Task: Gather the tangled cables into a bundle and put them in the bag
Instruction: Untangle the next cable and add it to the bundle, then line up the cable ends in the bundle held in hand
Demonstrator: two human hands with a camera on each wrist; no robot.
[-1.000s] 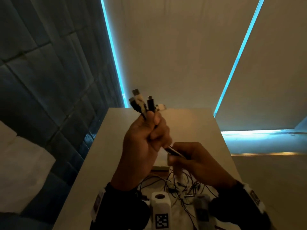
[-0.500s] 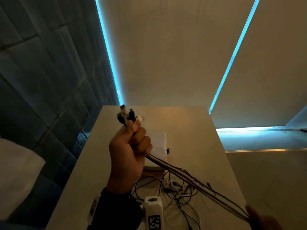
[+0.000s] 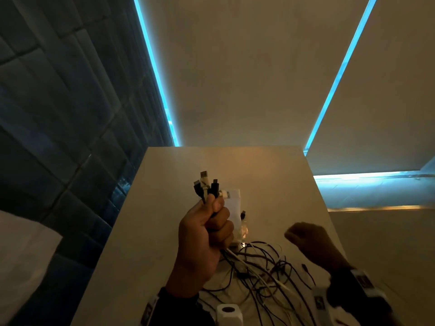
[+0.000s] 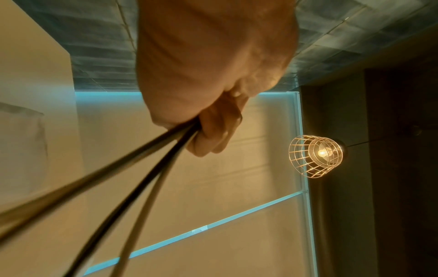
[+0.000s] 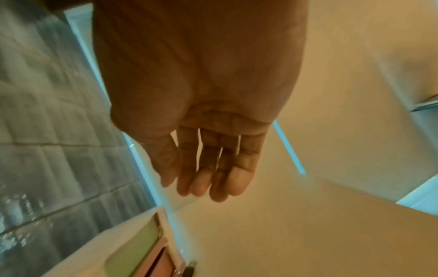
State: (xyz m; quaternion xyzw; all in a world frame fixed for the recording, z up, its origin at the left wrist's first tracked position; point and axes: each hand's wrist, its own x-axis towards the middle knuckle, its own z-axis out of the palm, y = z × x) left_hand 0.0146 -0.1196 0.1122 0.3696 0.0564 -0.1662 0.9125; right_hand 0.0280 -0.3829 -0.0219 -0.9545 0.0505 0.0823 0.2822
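My left hand [image 3: 211, 227] is raised above the table [image 3: 164, 231] and grips a bundle of black and white cables just below their plugs [image 3: 207, 187], which stick up out of the fist. The rest of the cables [image 3: 261, 271] hang from the fist and lie in a loose tangle on the table near me. In the left wrist view the left hand [image 4: 213, 131] is curled round several cables [image 4: 142, 178]. My right hand [image 3: 303, 236] hovers to the right of the tangle; its fingers [image 5: 208, 178] are relaxed and hold nothing. A white flat bag-like packet [image 3: 234, 203] lies behind my left hand.
The table is narrow, with its left edge [image 3: 113, 231] beside a dark padded wall [image 3: 58, 137] and its right edge [image 3: 329, 220] over the floor. A white cloth [image 3: 21, 260] lies at the far left. A caged lamp [image 4: 317, 155] hangs overhead.
My right hand has let go of the cables it had pulled taut to the lower right and has come back up over the table. The cables have dropped slack. My left hand keeps its grip.
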